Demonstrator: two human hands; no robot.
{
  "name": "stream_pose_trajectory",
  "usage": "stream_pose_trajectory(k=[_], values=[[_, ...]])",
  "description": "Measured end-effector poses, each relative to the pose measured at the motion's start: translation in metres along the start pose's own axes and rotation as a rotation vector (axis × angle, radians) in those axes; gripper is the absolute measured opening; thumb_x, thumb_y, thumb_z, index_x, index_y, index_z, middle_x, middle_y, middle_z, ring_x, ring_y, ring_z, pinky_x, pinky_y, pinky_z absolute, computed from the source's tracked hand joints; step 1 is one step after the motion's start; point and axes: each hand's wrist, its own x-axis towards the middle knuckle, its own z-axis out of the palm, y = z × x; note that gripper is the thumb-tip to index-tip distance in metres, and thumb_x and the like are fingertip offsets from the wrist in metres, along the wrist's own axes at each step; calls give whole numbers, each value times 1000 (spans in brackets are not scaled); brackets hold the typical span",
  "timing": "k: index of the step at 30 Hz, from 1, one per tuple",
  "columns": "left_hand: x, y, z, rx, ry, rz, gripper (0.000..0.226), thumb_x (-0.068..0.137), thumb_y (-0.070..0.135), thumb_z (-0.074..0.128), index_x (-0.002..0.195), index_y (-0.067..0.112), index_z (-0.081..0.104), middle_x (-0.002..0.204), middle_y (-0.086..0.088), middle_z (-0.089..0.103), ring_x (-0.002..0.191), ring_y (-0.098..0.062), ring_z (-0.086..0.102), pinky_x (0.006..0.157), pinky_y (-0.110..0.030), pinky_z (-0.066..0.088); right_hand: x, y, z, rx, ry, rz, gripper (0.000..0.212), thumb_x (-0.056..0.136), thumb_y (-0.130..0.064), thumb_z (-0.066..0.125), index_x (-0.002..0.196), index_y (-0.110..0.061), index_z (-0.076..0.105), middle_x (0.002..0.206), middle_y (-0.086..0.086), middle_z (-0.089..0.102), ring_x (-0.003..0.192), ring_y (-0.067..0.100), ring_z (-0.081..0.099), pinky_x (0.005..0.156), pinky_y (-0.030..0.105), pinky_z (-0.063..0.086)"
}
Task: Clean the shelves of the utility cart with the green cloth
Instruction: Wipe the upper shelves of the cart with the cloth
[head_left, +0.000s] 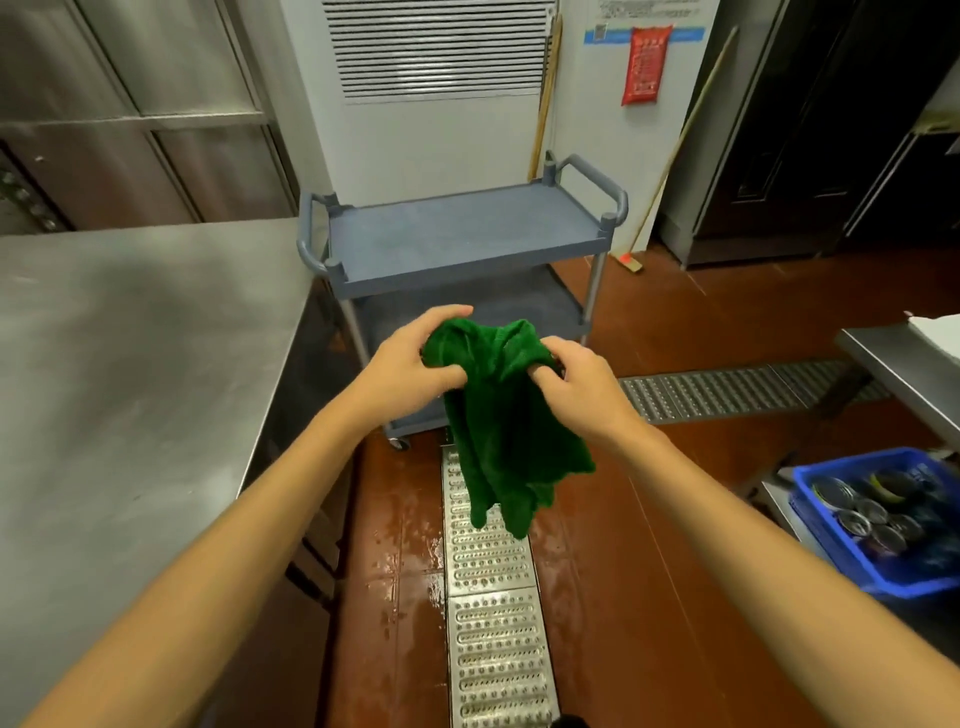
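Both my bare forearms reach forward from the near corners and converge toward the middle. My left hand (410, 366) pinches the crumpled green terry cloth (511, 436) at its top left; my right hand (584, 389) curls into the top right, fingertips seemingly buried.

Bare left forearm (234, 525) and bare right forearm (753, 525), both long and slim, uncovered from near edge to wrist, bare left hand (410, 366), bare right hand (584, 387)
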Motion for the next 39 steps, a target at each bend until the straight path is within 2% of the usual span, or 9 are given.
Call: stream_pose_trajectory(k=[3,6,10,16,21,27,30,34,39], values=[[29,-15,4,141,4,-27,94,78,16,81,151,44,29,129,-3,61,94,-18,71,89,-45,58,43,-7,-6,-6,-14,-59,27,98,-16,47,118,-25,63,103,5,59,98,19,54,81,29,36],[65,-27,9,439,64,-40,98,77,50,77,153,50,16,134,-8,48,117,-28,53,98,-48,51,85,-14,-13,-38,-80,-137,34,99,-14,44,126,-26,61,103,7,54,100,21,53,84,31,39],[119,-31,4,672,218,-54,94,78,62,70,154,47,16,134,-9,40,109,-33,58,86,-46,54,145,-11,-15,-104,-146,-243,38,98,-13,45,129,-25,60,100,9,51,97,23,53,85,34,41],[200,-41,-26,627,305,95,49,73,54,80,107,21,66,115,6,57,101,-19,59,73,-38,49,237,0,-25,-129,-263,-368,35,96,-11,47,122,-26,65,98,9,55,93,21,53,77,27,35],[248,-50,-59,519,422,58,46,67,52,84,62,22,50,57,6,48,58,-14,49,55,-44,46,306,13,-34,-177,-278,-398,24,95,-28,60,118,-24,65,110,6,64,104,23,60,85,35,46],[283,-55,-89,490,439,36,52,73,41,86,59,20,41,50,4,44,51,-13,42,55,-45,44,360,28,-31,-398,-417,-430,76,59,-57,85,118,-14,63,109,6,67,104,24,61,81,37,50],[303,-62,-101,536,433,33,49,77,45,83,66,16,45,54,-1,50,55,-20,51,56,-51,47,393,39,-19,-497,-356,-440,61,74,-34,85,125,-13,58,117,10,65,110,31,59,85,43,51],[327,-83,-121,565,432,1,53,73,55,81,71,14,46,60,-4,55,60,-21,55,56,-49,48,438,50,-2,-416,-221,-411,25,79,-23,77,100,-16,65,99,8,68,96,33,62,74,41,51],[360,-116,-163,462,372,-14,69,54,68,82,73,12,45,66,-11,54,63,-20,52,58,-39,43,493,43,16,-264,-256,-339,35,75,-26,84,106,-16,72,102,4,71,97,26,64,81,40,53]])
